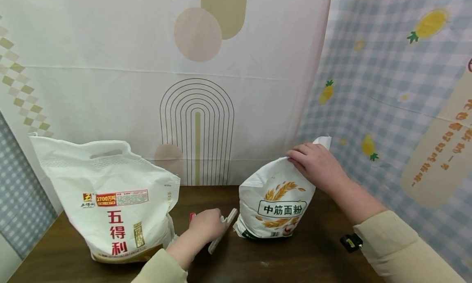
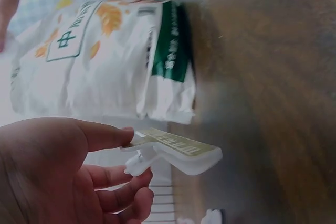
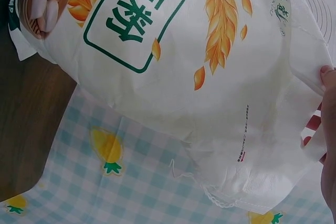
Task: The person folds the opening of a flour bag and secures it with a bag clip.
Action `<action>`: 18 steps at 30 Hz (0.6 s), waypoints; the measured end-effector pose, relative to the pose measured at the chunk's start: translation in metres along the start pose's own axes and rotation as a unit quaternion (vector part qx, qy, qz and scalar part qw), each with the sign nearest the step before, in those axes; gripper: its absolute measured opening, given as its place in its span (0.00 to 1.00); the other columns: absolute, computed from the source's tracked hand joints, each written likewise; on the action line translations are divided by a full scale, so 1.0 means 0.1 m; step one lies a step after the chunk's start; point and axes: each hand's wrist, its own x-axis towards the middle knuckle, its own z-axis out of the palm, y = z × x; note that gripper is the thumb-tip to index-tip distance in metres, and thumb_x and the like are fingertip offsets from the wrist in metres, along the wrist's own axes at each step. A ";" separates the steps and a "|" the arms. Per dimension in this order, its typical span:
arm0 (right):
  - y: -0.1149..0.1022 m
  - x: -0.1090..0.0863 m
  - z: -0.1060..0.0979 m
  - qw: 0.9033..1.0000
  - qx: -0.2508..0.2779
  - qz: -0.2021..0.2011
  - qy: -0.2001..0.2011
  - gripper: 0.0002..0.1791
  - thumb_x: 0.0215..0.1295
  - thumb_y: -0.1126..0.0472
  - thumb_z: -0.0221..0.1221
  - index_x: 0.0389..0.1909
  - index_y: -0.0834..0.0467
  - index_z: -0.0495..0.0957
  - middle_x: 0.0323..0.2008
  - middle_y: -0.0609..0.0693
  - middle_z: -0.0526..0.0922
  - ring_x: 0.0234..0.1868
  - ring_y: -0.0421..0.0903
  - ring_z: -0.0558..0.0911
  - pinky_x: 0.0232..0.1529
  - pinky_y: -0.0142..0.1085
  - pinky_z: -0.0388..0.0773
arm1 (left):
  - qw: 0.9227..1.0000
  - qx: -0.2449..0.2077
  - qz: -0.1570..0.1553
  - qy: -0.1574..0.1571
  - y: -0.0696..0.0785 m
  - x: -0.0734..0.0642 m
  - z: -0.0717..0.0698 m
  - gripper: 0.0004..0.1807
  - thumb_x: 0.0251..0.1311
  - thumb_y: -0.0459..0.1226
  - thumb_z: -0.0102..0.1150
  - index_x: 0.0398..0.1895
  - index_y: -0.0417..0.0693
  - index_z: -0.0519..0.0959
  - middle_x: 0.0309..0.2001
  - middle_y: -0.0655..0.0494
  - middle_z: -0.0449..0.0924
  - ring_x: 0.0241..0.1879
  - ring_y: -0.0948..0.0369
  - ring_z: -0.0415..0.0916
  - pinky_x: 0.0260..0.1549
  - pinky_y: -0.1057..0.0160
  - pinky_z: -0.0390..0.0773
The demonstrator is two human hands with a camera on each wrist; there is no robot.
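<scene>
My left hand (image 1: 205, 225) pinches a white bag clip (image 2: 184, 156) with a gold-green strip along its top, thumb above and fingers below. The clip is low over the table, just left of a white flour bag (image 1: 274, 205) with wheat ears and green lettering. My right hand (image 1: 315, 164) grips this bag's gathered top edge, and the bag leans up toward it. In the right wrist view, only part of the right hand (image 3: 328, 85) shows at the edge, by the bag's handle slot. Loose thread hangs from the bag's top corner.
A larger white flour bag (image 1: 129, 205) with red lettering and a handle slot stands on the left of the dark wooden table (image 1: 258, 262). A small red item (image 1: 192, 216) peeks out behind the left hand. Printed cloth (image 1: 258, 111) hangs behind. A small black object (image 1: 351, 242) is beside the right sleeve.
</scene>
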 end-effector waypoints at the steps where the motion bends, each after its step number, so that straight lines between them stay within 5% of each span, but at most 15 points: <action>1: 0.00 0.00 0.00 1.000 0.000 -0.001 0.001 0.13 0.59 0.63 0.68 0.45 0.54 0.83 0.40 0.50 0.84 0.42 0.52 0.81 0.40 0.50 0.76 | 1.000 -0.007 -0.002 0.003 -0.01 0.00 -0.02 0.14 0.59 0.49 0.63 0.28 0.50 0.76 0.26 0.57 0.76 0.25 0.58 0.73 0.24 0.53 0.73; 10: 0.00 0.01 0.02 1.000 -0.003 0.001 0.004 0.12 0.60 0.63 0.68 0.45 0.54 0.83 0.39 0.50 0.84 0.42 0.52 0.81 0.39 0.50 0.76 | 0.997 -0.071 -0.012 0.028 -0.13 0.02 -0.16 0.08 0.62 0.46 0.62 0.39 0.55 0.79 0.33 0.60 0.80 0.27 0.60 0.74 0.26 0.55 0.73; 18: 0.00 0.01 0.03 1.000 0.000 0.003 0.005 0.12 0.59 0.63 0.68 0.45 0.54 0.84 0.39 0.50 0.84 0.41 0.52 0.81 0.39 0.49 0.76 | 0.983 -0.165 0.003 0.079 -0.14 0.03 -0.33 0.07 0.61 0.44 0.65 0.41 0.56 0.83 0.35 0.60 0.81 0.34 0.62 0.76 0.35 0.55 0.76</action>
